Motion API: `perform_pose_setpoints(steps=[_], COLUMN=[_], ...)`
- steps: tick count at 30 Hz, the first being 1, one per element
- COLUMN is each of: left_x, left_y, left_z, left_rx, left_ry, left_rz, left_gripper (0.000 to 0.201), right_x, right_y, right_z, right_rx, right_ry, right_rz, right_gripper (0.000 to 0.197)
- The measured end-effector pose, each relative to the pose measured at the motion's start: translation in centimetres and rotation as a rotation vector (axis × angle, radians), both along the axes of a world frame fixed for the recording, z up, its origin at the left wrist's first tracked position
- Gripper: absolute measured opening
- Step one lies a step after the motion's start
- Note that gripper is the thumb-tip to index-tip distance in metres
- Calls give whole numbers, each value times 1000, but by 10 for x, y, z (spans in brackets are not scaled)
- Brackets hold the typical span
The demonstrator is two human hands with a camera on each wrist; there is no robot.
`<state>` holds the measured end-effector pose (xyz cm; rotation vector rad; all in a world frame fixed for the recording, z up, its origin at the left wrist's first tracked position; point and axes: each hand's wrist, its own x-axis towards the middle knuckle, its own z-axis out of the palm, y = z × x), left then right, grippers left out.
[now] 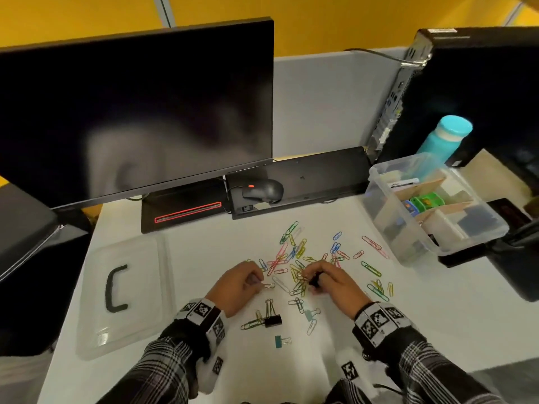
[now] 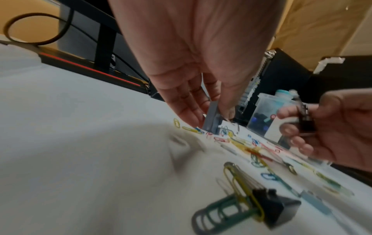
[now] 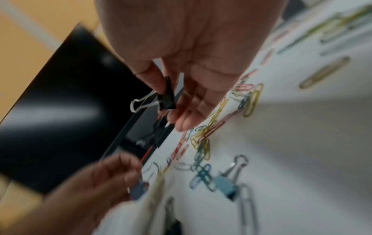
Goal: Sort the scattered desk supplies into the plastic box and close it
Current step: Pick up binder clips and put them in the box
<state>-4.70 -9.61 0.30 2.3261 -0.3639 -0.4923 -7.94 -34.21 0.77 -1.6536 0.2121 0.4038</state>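
Nearest the person, on the white surface, lies a small teal binder clip with its wire handles pointing right. Just beyond it stands a black binder clip with green and yellow paper clips caught at its side, and to its right lies a pale blue-green binder clip; that makes three binder clips lying loose.

Both wrists wear bands printed with black-and-white square markers, over plaid sleeves; no words can be read on them. The left hand reaches down palm-inward, its fingertips pinching a small grey-bodied binder clip that touches the surface. The right hand is raised slightly, thumb and fingers curled around a small black binder clip with silver wire handles.

Between and beyond the hands spreads a loose scatter of coloured wire paper clips in green, yellow, pink, blue and white, too many and too tangled to count.

To the left lies one clear plastic lid with a black handle, flat on the surface. To the right stands the open clear plastic box, split by cardboard dividers, with green and blue tape rolls in one compartment. Behind it is a teal bottle. Farthest back stand a dark monitor, a black mouse and a black computer tower.
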Motion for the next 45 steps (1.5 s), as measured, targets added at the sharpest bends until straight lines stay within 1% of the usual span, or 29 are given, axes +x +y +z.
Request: perform_pose_setpoints(steps=[2,3,5,6,7,8,9,10,11,13,14,16,18,20,21,23,26,29,30,32,34,35,37,38,39,40,41,43,45], left_x=[4,5,4,2,-1,-4,-6,-9,-11,-15,-16,-20,-22,-24,-25,-26,-25,-22,-22,-21,-22,-21,-20,-19,-18,-16,-14,-10,-6], left_y=[3,5,8,8,8,8,7,6,5,4,3,0,-3,-5,-6,-6,-7,-10,-11,-13,-14,-14,-14,-15,-14,-13,-11,-6,1], left_z=[0,-1,1,3,4,7,10,11,14,15,15,14,15,14,11,5,3,5,5,3,2,2,2,2,1,1,2,6,11], left_rx=[-41,-50,-65,-70,-68,-63,-67,-83,-102,-82,-43,51,149,261,298,347,394,404,400,400,416,421,419,410,395,363,316,198,109], left_ry=[-30,-44,-46,-37,-25,-5,22,61,105,166,172,155,117,48,11,-23,-30,-53,-56,-58,-84,-102,-133,-144,-147,-140,-121,-71,-39], left_rz=[17,19,8,2,-2,-7,-4,3,4,-41,-76,-132,-240,-433,-515,-597,-623,-644,-649,-669,-703,-711,-703,-687,-661,-621,-560,-401,-259], left_gripper=[9,11,19,24,28,30,30,29,26,26,27,27,35,44,45,45,44,45,49,54,49,44,36,35,36,36,36,35,35], right_x=[1,0,-6,-9,-10,-11,-11,-12,-13,-18,-21,-27,-31,-33,-33,-33,-30,-26,-25,-23,-22,-22,-22,-23,-23,-23,-24,-29,-36], right_y=[-2,-3,-6,-7,-6,-5,-5,-6,-6,-7,-6,-4,-2,0,1,2,2,-1,-1,0,-2,-4,-3,-1,1,4,8,15,23], right_z=[3,4,5,3,3,1,0,0,0,-2,-3,-7,-10,-13,-13,-14,-13,-9,-5,2,7,8,12,14,15,15,15,11,9], right_rx=[411,511,574,557,514,427,302,134,-55,-450,-594,-798,-879,-888,-888,-890,-797,-564,-445,-106,216,336,483,483,412,282,97,-302,-634], right_ry=[188,229,255,268,285,305,304,261,186,8,-39,-60,-81,-134,-162,-190,-178,-104,-49,110,201,219,239,247,245,227,183,17,-135], right_rz=[-179,-221,-223,-214,-199,-179,-138,-68,35,300,426,606,638,601,577,539,443,164,79,-72,-175,-201,-226,-216,-184,-116,-13,265,550], right_gripper=[22,20,15,10,9,16,25,30,29,15,9,23,29,26,26,25,19,13,11,3,10,12,17,16,10,3,8,17,23])
